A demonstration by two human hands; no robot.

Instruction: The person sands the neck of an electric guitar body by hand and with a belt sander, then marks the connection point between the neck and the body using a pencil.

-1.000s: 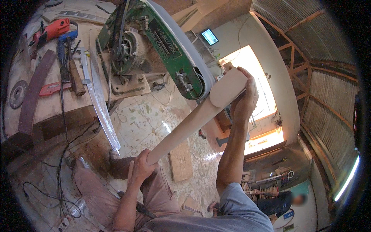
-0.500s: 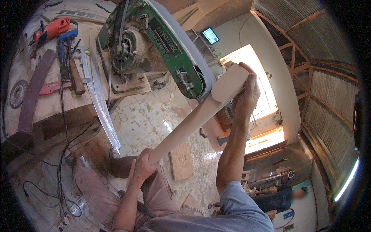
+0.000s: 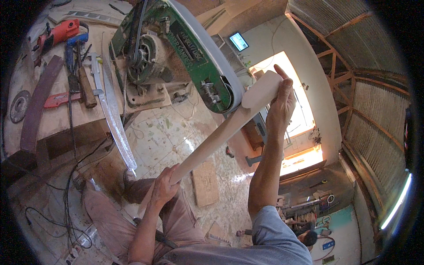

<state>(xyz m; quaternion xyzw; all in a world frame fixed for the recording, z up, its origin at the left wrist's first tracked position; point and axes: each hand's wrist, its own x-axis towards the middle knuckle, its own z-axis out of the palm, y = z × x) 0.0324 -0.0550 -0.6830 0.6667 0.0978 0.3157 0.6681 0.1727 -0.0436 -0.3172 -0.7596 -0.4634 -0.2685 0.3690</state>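
A long, pale wooden piece (image 3: 216,141), paddle-shaped with a broad flat end, slants from my lap up to the belt sander (image 3: 185,48). Around its narrow part near my thigh, my left hand (image 3: 165,187) is closed. My right hand (image 3: 282,101) grips the far edge of the broad end, thumb and fingers along its side, the forefinger sticking up past the tip. That broad end lies right beside the sander's rounded belt end; whether they touch I cannot tell. The green sander has a grey belt and a dusty motor.
On the bench (image 3: 95,117) at left lie a red power tool (image 3: 59,33), a hammer (image 3: 73,53), a caliper (image 3: 95,66), a long metal blade (image 3: 117,132) and a sanding strip (image 3: 39,101). Black cables (image 3: 68,212) trail down. A board (image 3: 205,183) rests on the floor; another person (image 3: 308,236) is at lower right.
The broad end of the wooden piece has tilted a little, with my right hand following it. My left hand stays nearly in place. The person at lower right has shifted position.
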